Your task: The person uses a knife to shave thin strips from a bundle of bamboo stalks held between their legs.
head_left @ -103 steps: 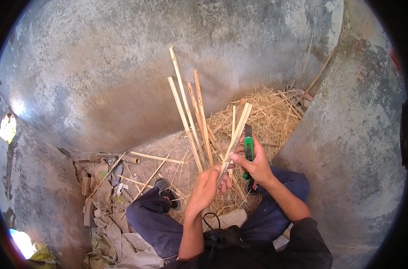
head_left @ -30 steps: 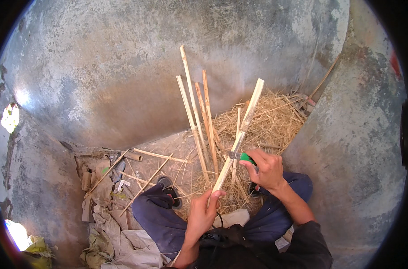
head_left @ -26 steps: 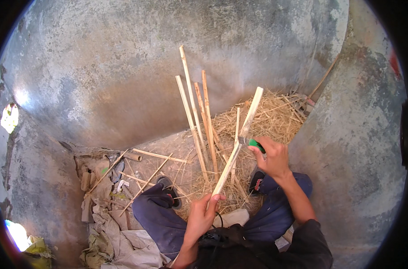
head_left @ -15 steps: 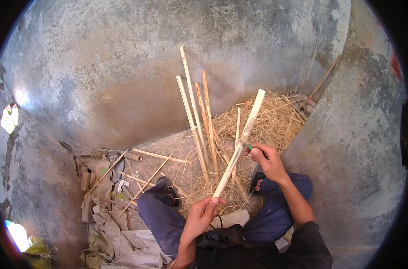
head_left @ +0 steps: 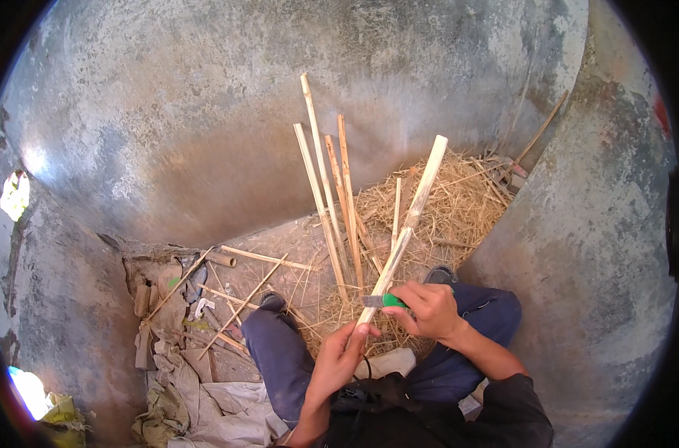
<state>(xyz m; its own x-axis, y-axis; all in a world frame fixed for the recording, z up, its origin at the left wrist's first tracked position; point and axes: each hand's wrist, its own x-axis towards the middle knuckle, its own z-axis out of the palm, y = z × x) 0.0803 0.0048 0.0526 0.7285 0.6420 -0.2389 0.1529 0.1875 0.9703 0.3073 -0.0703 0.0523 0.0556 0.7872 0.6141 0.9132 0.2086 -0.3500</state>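
Note:
My left hand (head_left: 338, 361) is closed round the lower end of a pale wooden stick (head_left: 418, 204), which slants up and away to the right. Patches of brown mark the stick's upper half. In my right hand (head_left: 427, 309) is a green-handled knife (head_left: 389, 301), its short grey blade lying across the stick just above my left fingers. Beyond the stick, several slim wooden strips (head_left: 321, 196) lean upright against the wall.
A heap of straw-like shavings (head_left: 459, 196) lies against the far wall (head_left: 227, 134). To the left are loose sticks (head_left: 244, 306), a hollow bamboo piece (head_left: 221, 259) and crumpled cloth (head_left: 227, 414). My bent legs (head_left: 280, 366) flank the work; a right-hand wall (head_left: 578, 299) rises close by.
My right hand has brought the knife down along the stick, from its middle to near my left hand. The stick's far end has risen slightly. Both feet have shifted.

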